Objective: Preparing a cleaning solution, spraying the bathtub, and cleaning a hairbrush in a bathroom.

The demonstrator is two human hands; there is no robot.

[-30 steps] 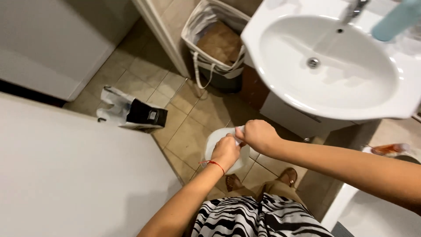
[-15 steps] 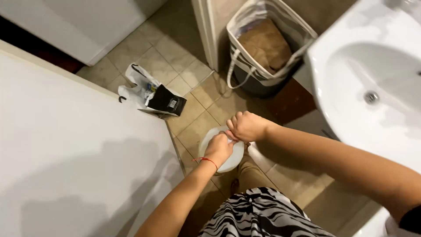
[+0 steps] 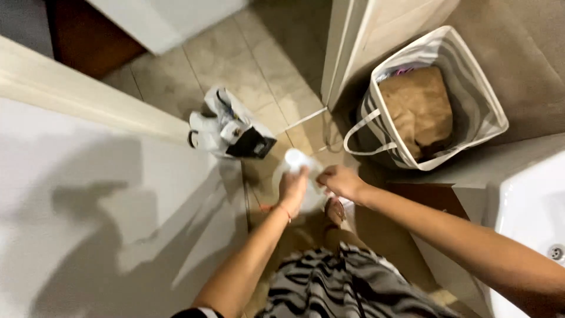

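Observation:
My left hand [image 3: 292,189] grips a white plastic container [image 3: 296,161] held low over the tiled floor, with its rounded end pointing away from me. My right hand [image 3: 339,181] pinches the same container from the right side, fingers closed on its edge. A thin red band circles my left wrist. Below the hands I see my striped garment and a sandalled foot [image 3: 335,210].
A striped laundry basket [image 3: 478,99] with brown cloth inside stands at the right by a door frame [image 3: 343,47]. A white bag with a black box [image 3: 234,132] lies on the tiles. A white surface [image 3: 88,224] fills the left; a white sink [image 3: 529,218] is at the right edge.
The view has swung left and down, so the sink has slid almost out of view. Both hands stay on the white container, which now sits nearer the bag on the floor.

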